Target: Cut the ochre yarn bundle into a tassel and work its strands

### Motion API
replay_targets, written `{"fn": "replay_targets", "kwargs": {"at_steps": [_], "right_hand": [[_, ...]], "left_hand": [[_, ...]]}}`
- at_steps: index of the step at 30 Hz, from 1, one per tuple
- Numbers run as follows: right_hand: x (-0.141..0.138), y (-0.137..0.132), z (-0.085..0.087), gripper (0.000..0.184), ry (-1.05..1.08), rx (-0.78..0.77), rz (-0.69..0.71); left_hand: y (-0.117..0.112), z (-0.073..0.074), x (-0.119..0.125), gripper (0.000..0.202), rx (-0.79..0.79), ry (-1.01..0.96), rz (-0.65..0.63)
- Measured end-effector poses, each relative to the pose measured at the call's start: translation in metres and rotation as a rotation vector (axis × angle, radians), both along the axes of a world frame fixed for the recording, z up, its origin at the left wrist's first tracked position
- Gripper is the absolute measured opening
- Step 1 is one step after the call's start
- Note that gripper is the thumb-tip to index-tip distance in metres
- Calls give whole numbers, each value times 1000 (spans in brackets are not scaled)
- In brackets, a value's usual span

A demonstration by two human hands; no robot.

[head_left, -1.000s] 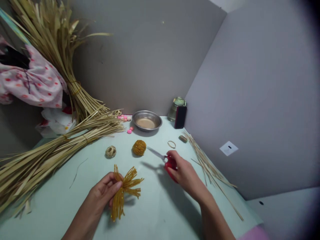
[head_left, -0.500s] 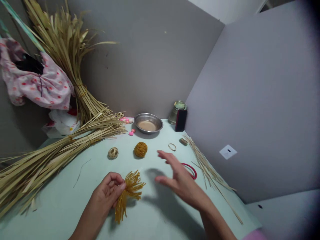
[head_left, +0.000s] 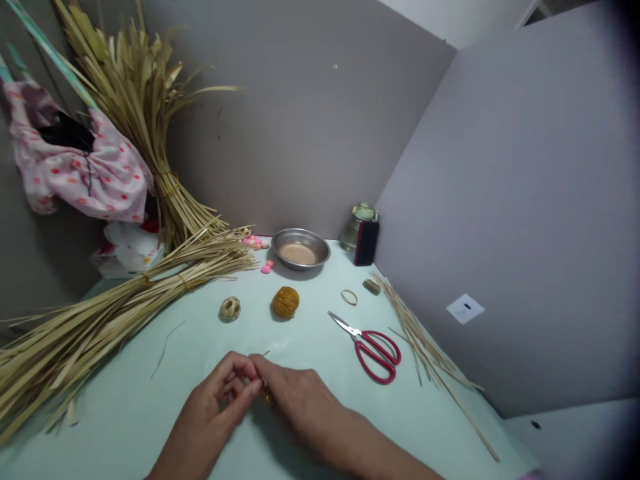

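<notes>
Low over the table, my two hands meet at the fingertips. My left hand (head_left: 216,400) is closed, thumb and fingers pinching a golden yarn tassel (head_left: 269,399). Wrapped over that tassel's strands is my right hand (head_left: 310,405), its fingers closed and mostly turned from view. Only small golden bits peek out between the hands; the remainder is hidden. Beyond them lie a golden yarn ball (head_left: 285,303) and a small woven openwork ball (head_left: 231,309). Red-handled scissors (head_left: 370,348) rest to the right, apart from my hands.
Bundles of dried straw (head_left: 120,320) cover the left side. A metal bowl (head_left: 301,265) stands at the back, beside pink pieces (head_left: 266,269). Further right are a glass jug (head_left: 350,235), a phone (head_left: 367,243), a small ring (head_left: 349,297) and loose straw strips (head_left: 425,333).
My right hand has come left and down from above the scissors and closed over the tassel, hiding it. The scissors are now uncovered. My left hand keeps its pinch.
</notes>
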State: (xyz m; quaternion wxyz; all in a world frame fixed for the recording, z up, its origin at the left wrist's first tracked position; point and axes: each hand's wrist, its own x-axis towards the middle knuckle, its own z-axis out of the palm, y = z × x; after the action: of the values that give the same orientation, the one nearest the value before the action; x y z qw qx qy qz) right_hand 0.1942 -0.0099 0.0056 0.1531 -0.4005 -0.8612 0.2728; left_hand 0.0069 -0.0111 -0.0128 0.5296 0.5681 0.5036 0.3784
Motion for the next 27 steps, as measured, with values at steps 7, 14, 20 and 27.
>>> {"fn": "replay_targets", "kwargs": {"at_steps": [7, 14, 20, 27], "right_hand": [[12, 4, 17, 23, 226, -333, -91], [8, 10, 9, 17, 581, -843, -61], [4, 8, 2, 9, 576, -815, -114], [5, 9, 0, 15, 481, -675, -175]], "left_hand": [[8, 7, -17, 19, 89, 188, -202], [18, 12, -35, 38, 127, 131, -5], [14, 13, -29, 22, -391, -482, 256], [27, 24, -30, 28, -444, -754, 585]]}}
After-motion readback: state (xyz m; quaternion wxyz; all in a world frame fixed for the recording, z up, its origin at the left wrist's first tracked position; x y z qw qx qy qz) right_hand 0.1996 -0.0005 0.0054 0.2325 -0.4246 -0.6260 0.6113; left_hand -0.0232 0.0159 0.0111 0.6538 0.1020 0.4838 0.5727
